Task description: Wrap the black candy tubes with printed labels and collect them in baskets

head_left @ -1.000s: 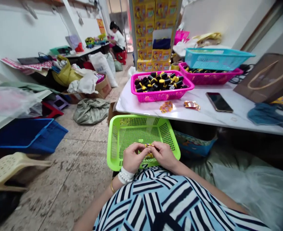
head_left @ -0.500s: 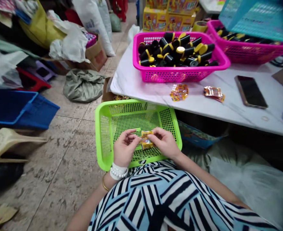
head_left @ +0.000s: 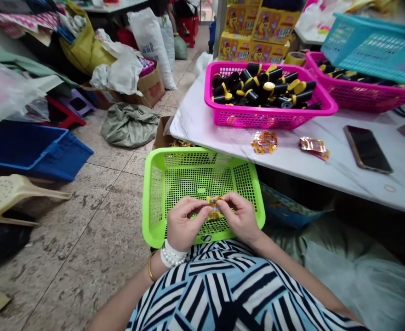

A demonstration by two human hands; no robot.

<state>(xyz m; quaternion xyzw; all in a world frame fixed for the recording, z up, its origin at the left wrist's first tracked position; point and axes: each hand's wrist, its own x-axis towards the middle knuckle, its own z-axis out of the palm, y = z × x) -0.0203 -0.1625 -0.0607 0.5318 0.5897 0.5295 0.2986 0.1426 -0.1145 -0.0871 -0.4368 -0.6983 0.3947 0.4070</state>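
Note:
My left hand (head_left: 187, 223) and my right hand (head_left: 239, 216) hold a small yellow printed packet (head_left: 214, 207) between their fingertips. Both hands are above a lime-green plastic mesh basket (head_left: 156, 202) resting on my lap, and the packet hides a little of its floor. A pearl bracelet (head_left: 171, 254) and a gold bangle (head_left: 150, 271) circle my left wrist. Black cylinders with yellow caps (head_left: 264, 87) fill a pink mesh basket (head_left: 267, 120) on the marble-topped table (head_left: 329, 161).
Two loose foil packets (head_left: 264, 142) lie on the table near a black phone (head_left: 367, 149). Behind stand another pink basket (head_left: 361, 102) and a tilted blue basket (head_left: 371, 48). To the left, the tiled floor holds a blue crate (head_left: 33, 151), a cream stool (head_left: 12, 195), and bags.
My view has tilted further down and shifted slightly. My hands have drawn closer together around the yellow packet, which stays pinched between them.

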